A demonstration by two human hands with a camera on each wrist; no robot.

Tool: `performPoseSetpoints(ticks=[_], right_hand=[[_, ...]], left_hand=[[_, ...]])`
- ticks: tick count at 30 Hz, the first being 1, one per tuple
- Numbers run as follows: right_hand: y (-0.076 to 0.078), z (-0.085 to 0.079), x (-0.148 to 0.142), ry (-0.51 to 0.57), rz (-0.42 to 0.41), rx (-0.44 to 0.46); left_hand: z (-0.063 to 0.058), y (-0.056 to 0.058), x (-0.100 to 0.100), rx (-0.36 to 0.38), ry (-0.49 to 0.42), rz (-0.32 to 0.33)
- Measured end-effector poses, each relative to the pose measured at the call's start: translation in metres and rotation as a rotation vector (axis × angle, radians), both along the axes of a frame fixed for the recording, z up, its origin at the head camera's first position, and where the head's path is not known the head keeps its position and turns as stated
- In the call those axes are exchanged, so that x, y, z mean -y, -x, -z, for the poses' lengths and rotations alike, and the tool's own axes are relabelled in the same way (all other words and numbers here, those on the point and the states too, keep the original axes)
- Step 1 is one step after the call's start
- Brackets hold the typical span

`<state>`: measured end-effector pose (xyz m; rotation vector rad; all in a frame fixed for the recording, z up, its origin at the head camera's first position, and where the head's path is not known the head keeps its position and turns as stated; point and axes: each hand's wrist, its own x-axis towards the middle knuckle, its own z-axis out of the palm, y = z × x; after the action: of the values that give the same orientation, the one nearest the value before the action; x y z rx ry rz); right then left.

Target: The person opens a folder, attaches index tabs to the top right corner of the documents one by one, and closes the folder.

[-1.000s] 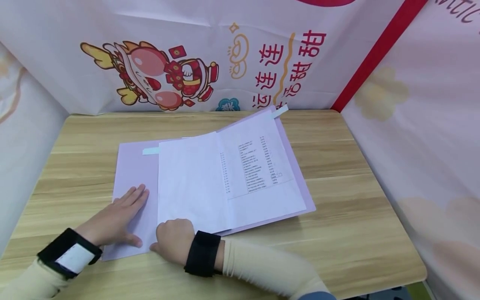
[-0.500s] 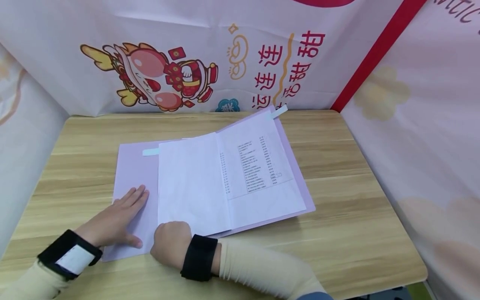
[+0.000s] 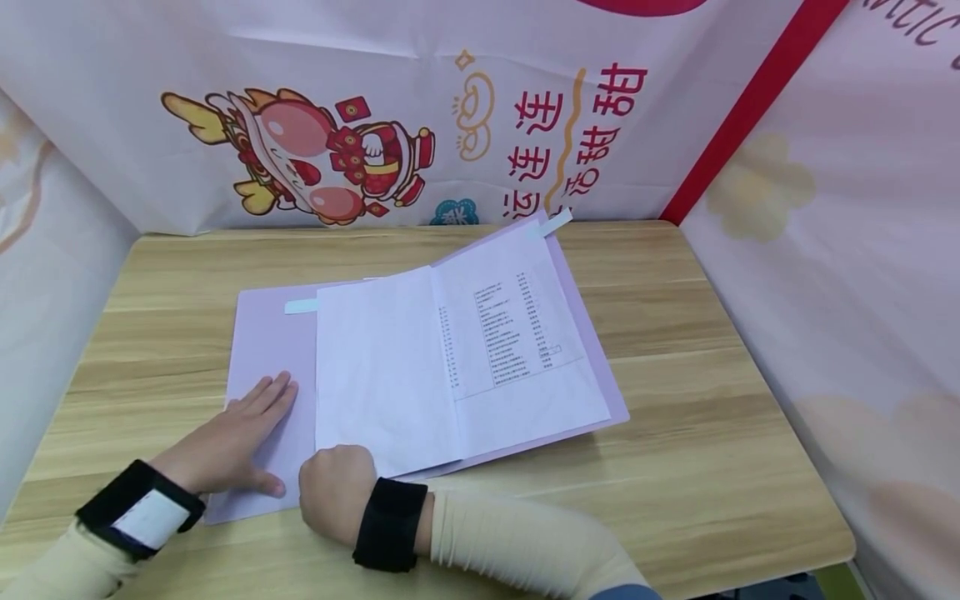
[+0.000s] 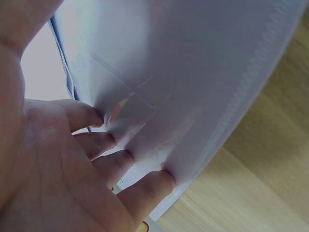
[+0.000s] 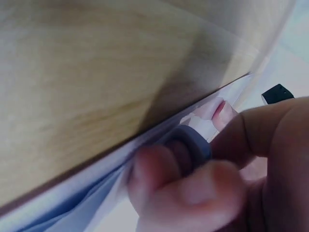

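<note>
A lilac folder [image 3: 270, 342] lies spread open on the wooden table, with white sheets inside. The left page [image 3: 382, 375] is blank over most of its face; the right page [image 3: 532, 333] carries a printed list. My left hand [image 3: 243, 437] rests flat on the folder's left margin, fingers spread, and its fingertips [image 4: 149, 188] touch the smooth surface. At the lower left corner of the blank page, my right hand [image 3: 337, 492] is curled. A small grey-blue rounded thing [image 5: 193, 145] shows between its fingers; I cannot tell its kind.
Pale blue strips stick out at the folder's top, one on the left [image 3: 302, 307] and one on the right [image 3: 557, 222]. Table surface [image 3: 697, 400] extends right of the folder. A printed cloth [image 3: 450, 50] hangs behind the table, with side cloths left and right.
My right hand has slid a little down and left along the blank page's lower left corner. The left hand has stayed in place on the folder.
</note>
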<state>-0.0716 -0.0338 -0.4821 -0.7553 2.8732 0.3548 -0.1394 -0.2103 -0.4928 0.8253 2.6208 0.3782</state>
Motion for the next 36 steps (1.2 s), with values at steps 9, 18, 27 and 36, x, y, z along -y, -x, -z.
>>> performPoseSetpoints(ticks=[9,18,27,36], right_hand=[[0.004,-0.015,-0.007,0.026,0.026,0.054],[0.014,-0.057,-0.038,0.21,0.066,0.302],[0.015,-0.095,-0.077,0.35,0.05,0.3],[0.014,-0.13,-0.138,0.521,0.03,0.216]], left_hand=[[-0.001,0.0,0.001,-0.007,-0.018,0.016],[-0.001,-0.001,0.003,-0.023,-0.033,0.018],[-0.001,-0.001,0.003,0.004,-0.035,0.017],[-0.003,0.0,0.001,0.013,-0.022,0.02]])
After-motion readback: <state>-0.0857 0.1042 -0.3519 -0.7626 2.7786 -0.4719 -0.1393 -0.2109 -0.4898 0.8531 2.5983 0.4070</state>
